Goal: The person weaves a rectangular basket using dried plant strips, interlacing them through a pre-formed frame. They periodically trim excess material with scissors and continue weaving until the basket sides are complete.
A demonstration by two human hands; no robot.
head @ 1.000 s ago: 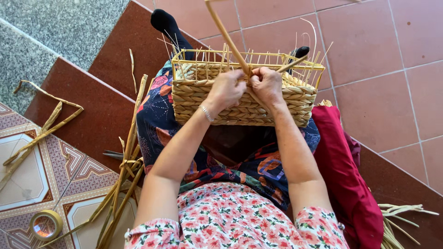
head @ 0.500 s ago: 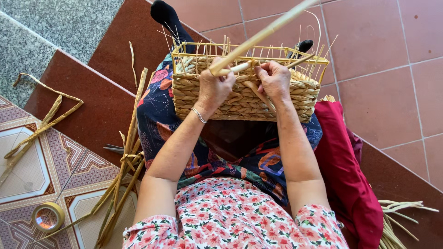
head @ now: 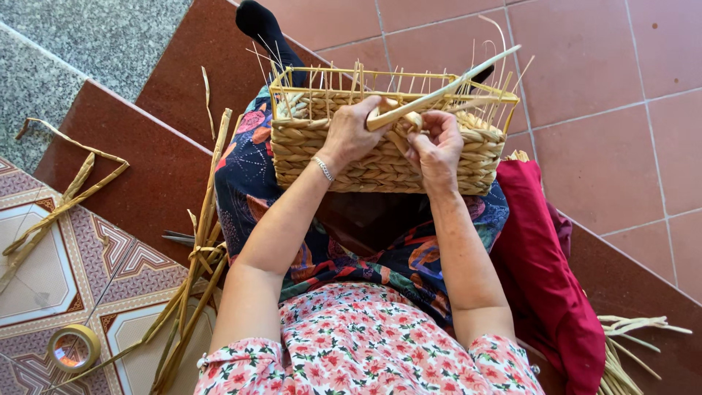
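1. weaving is the step in hand, by the look of it: the person is working a pale flat straw strand (head: 446, 89) into the top row of a half-woven rectangular basket (head: 380, 157) that is resting on the lap.
2. the left hand (head: 351, 132) is closing around the near end of the strand at the basket's front rim, fingers curled over it, thumb side toward the right hand.
3. the right hand (head: 437, 143) is pinching the same strand just beside the left, fingers bent tight against the braided wall; both hands are touching the basket.
4. the strand is running up and away to the right, over the wire frame (head: 395, 74) and its thin upright stakes.
5. the next move is probably calling for a firm pull and a tuck behind the nearest stake, keeping the strand flat so it is not splitting.
6. spare straw stalks (head: 197, 249) are lying on the tiled step by the left knee, with a roll of tape (head: 73, 349) near them and a red cloth (head: 541, 263) beside the right leg.
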